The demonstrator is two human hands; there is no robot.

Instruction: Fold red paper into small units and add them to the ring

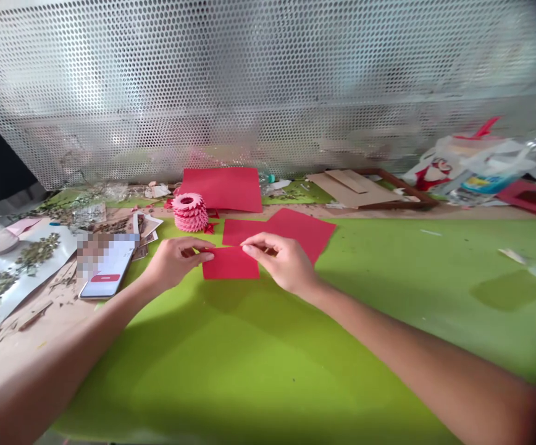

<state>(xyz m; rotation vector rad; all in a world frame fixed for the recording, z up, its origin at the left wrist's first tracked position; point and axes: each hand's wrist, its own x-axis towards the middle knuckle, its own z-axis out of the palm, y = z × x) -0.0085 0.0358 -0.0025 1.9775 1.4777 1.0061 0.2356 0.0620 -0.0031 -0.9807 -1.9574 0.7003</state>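
A small rectangle of red paper (231, 264) is held up between my two hands, just over the green tabletop. My left hand (178, 258) pinches its upper left corner between thumb and fingers. Along the upper edge, toward the right, the thumb and fingertips of my right hand (283, 258) grip the same piece. Behind it lie larger red paper sheets (305, 232), partly covered by my right hand. A pink ring-shaped stack of folded paper (190, 213) stands beyond my left hand.
A phone (110, 266) lies at the left, near dried plant bits on white paper (31, 266). Another red sheet (224, 188) sits at the back, before a perforated metal panel (249, 74). Brown cardboard (354, 188) and plastic bags (472, 167) are at the back right.
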